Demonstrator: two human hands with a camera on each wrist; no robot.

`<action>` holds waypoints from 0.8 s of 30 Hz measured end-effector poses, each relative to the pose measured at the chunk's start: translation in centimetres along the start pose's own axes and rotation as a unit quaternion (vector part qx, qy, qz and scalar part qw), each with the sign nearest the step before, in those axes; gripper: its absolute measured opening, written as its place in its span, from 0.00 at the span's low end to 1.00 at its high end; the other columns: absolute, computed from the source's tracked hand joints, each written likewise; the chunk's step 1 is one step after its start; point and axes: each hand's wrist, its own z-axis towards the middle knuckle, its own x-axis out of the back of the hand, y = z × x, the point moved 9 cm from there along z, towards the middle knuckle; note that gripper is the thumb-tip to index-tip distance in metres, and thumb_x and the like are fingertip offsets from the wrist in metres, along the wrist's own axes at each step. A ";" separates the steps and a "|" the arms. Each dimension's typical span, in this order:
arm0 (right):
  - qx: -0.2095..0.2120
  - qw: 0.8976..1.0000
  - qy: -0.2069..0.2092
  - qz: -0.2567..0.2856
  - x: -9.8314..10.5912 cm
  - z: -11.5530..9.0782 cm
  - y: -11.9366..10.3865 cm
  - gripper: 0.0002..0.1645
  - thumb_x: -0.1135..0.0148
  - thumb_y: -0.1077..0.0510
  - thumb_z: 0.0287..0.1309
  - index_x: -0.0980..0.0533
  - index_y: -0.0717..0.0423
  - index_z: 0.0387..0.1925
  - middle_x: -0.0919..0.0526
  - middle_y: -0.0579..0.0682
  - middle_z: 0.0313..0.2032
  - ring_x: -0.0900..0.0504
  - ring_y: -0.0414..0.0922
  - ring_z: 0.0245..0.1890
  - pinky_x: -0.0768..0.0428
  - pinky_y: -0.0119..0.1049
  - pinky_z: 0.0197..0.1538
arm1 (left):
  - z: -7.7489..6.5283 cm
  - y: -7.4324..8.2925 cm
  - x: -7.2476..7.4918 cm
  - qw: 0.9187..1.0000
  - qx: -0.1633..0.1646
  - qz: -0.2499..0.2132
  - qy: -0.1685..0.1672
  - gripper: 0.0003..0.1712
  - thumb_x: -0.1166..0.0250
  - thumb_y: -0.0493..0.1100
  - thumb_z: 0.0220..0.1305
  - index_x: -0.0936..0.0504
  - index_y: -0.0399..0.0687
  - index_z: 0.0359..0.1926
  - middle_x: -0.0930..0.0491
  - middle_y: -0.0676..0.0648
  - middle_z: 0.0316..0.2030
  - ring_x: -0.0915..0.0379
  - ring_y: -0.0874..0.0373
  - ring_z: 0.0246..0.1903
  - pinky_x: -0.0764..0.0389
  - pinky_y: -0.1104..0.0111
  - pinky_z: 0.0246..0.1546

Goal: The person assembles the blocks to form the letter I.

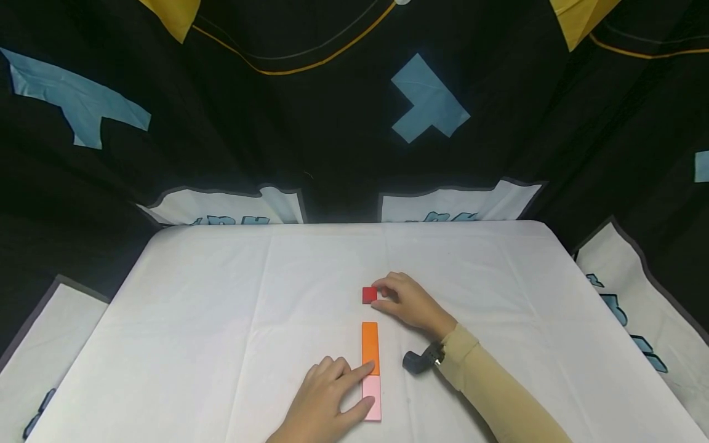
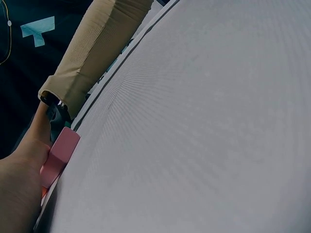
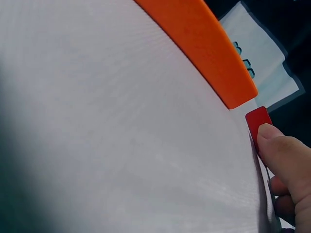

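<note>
On the white tabletop, an orange block (image 1: 370,344) and a pink block (image 1: 372,390) stand end to end in one line. My left hand (image 1: 331,400) lies beside them, its index fingertip on the orange block and its thumb on the pink one. Beyond the far end of the orange block, across a small gap, is a small red block (image 1: 369,295). My right hand (image 1: 408,301) pinches the red block's right side between thumb and index finger. In the right wrist view the thumb (image 3: 279,148) presses against the red block (image 3: 257,121).
The white cloth-covered table (image 1: 166,344) spreads out on both sides of the blocks. A black curtain (image 1: 332,135) with blue and yellow patches hangs behind its far edge. A dark wrist camera (image 1: 418,362) juts out beneath the right sleeve (image 1: 487,381).
</note>
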 end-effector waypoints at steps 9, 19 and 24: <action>-0.009 1.000 -0.001 -0.002 -0.2 -0.2 0.1 0.23 0.28 0.47 0.56 0.20 0.46 0.53 0.25 0.39 0.33 0.29 0.39 0.40 0.24 0.37 0.47 | -0.1 -0.1 -0.1 1.000 0.005 0.005 -0.003 0.25 0.30 0.61 0.55 0.16 0.65 0.55 0.36 0.67 0.29 0.44 0.74 0.32 0.43 0.80 0.35; 0.003 1.000 0.001 -0.011 -0.3 -0.2 0.2 0.23 0.29 0.47 0.56 0.20 0.44 0.54 0.25 0.38 0.34 0.29 0.38 0.40 0.25 0.34 0.45 | -0.1 -0.1 -0.2 1.000 0.003 0.008 -0.001 0.26 0.30 0.61 0.55 0.16 0.65 0.56 0.36 0.67 0.29 0.44 0.74 0.32 0.43 0.80 0.35; 0.008 1.000 0.005 -0.016 -0.2 -0.2 0.1 0.23 0.29 0.47 0.56 0.20 0.43 0.54 0.25 0.37 0.34 0.30 0.38 0.40 0.25 0.34 0.45 | -0.1 -0.1 -0.1 1.000 -0.001 0.009 0.004 0.26 0.29 0.60 0.55 0.16 0.65 0.56 0.36 0.67 0.29 0.44 0.74 0.32 0.43 0.80 0.35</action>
